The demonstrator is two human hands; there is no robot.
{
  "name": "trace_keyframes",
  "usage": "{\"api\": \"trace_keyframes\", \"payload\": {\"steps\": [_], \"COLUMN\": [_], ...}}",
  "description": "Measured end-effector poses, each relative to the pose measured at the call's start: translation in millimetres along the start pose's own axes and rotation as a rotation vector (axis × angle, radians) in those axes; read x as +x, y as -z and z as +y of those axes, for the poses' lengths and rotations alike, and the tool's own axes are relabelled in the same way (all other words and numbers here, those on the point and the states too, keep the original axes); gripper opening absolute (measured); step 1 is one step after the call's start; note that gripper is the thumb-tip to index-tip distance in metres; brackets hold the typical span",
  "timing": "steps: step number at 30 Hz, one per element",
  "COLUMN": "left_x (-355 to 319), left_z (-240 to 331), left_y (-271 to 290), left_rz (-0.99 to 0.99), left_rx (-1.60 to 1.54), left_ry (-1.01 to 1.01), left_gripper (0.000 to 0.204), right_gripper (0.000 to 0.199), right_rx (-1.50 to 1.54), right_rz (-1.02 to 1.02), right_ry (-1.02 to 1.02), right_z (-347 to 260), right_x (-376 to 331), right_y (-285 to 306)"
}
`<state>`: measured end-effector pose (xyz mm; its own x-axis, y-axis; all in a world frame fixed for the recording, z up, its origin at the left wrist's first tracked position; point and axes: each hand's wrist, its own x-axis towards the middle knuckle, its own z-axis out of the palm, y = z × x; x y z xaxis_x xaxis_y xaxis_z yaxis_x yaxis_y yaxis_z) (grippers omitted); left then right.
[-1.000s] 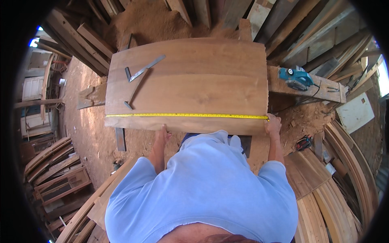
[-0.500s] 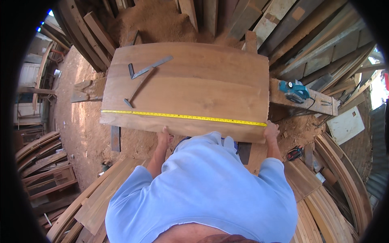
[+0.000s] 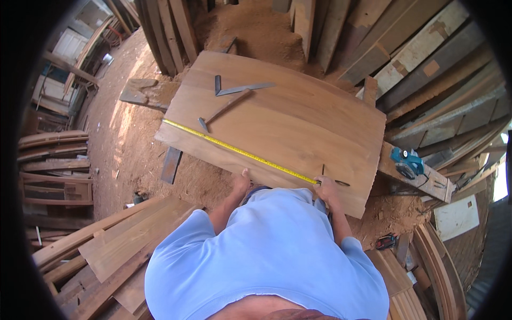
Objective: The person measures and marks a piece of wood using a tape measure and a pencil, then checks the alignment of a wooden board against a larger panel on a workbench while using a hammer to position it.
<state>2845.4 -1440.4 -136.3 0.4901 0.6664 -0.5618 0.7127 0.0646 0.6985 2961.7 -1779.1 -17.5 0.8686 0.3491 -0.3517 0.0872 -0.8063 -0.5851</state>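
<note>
A wide wooden panel [image 3: 298,133] lies turned at an angle before me. Across its near part runs a yellow tape measure [image 3: 240,152], drawn out from the left edge. My right hand [image 3: 328,191] is closed at the tape's right end; its case is mostly hidden. Beside that hand are a thin dark stick-like thing [image 3: 322,169] and a small dark loop [image 3: 342,183]. My left hand [image 3: 241,182] grips the panel's near edge, thumb on top. A metal square [image 3: 240,89] and a hammer [image 3: 228,109] rest on the panel's left half.
A teal power planer [image 3: 408,162] sits on the support beam [image 3: 434,184] to the right. Boards [image 3: 421,74] lean at the back right, and more planks [image 3: 122,240] lie at my lower left. Sawdust covers the ground [image 3: 197,181]. A red-and-black tool part [image 3: 386,241] lies at right.
My right hand has moved left from the panel's right edge, and the tape now ends short of that edge. The view has turned, so the panel appears tilted. My left hand stays at the near edge.
</note>
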Motion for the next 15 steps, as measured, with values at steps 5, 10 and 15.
{"api": "trace_keyframes", "payload": {"steps": [5,10,15], "left_x": [-5,3,-18], "left_z": [2,-18,16], "left_y": [-3,-6,-12], "left_rz": [-0.044,-0.027,-0.014], "left_rx": [0.126,0.114,0.094], "left_ry": [0.004,0.066,0.024], "left_gripper": [0.064,0.071,0.070], "right_gripper": [0.036,0.038,0.041], "right_rx": [0.020,0.018,0.019], "right_rz": [-0.086,-0.175,-0.225], "right_ry": [0.073,0.095,0.076], "right_z": [-11,-22,-23], "right_x": [15,20,24], "right_y": [-25,-24,-13]}}
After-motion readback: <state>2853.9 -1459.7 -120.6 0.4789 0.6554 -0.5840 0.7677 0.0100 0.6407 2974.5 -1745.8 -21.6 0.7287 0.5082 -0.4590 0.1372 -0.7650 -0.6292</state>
